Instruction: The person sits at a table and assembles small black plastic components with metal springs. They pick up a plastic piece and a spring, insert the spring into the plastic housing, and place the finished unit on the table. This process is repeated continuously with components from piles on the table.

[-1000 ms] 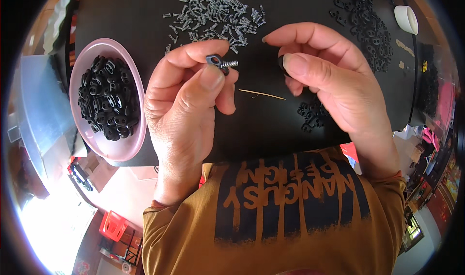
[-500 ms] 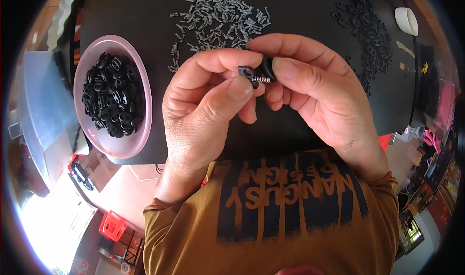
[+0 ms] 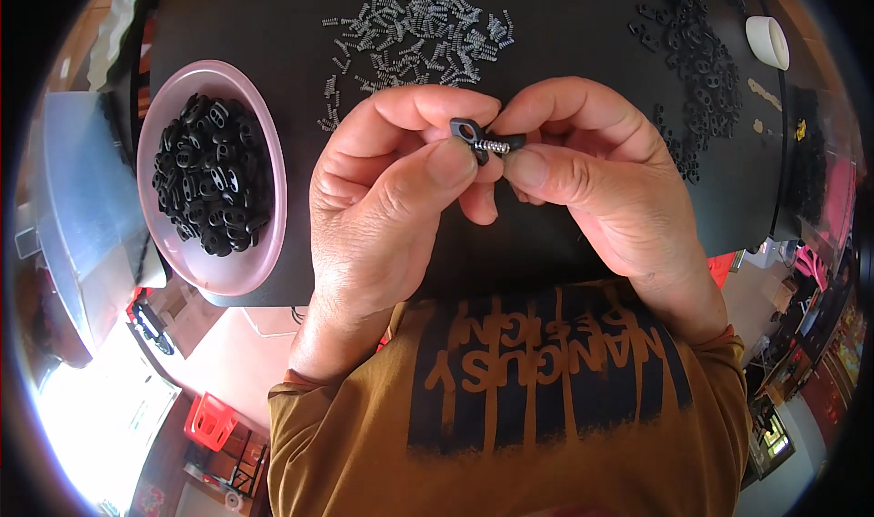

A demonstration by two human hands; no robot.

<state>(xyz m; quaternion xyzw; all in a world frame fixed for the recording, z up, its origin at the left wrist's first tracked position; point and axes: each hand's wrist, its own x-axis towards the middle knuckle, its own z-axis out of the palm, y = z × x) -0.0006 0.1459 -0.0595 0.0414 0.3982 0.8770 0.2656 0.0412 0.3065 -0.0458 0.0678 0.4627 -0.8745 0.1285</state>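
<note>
1. Head view: hands were well apart a second ago, now their fingertips nearly meet. Left hand (image 3: pixel 378 189) is pinched on a black holed piece (image 3: pixel 465 130), thumb against fingers.
2. Right hand (image 3: pixel 605 171) is pinched too, on a second black piece (image 3: pixel 516 141), mostly hidden by the thumb.
3. Little metal spring (image 3: pixel 494 146) sticks out of the holed piece, between both pinches. So I'd say the parts are being lined up; can't tell if the spring's far end is seated.
4. Nearby: loose springs (image 3: pixel 419 35) beyond the hands, plus a pink bowl (image 3: pixel 279 180) of black parts (image 3: pixel 214 176) to the left.
5. Writing? Just big upside-down block lettering (image 3: pixel 537 362) on the brown shirt (image 3: pixel 364 444). No readable labels on the parts.
</note>
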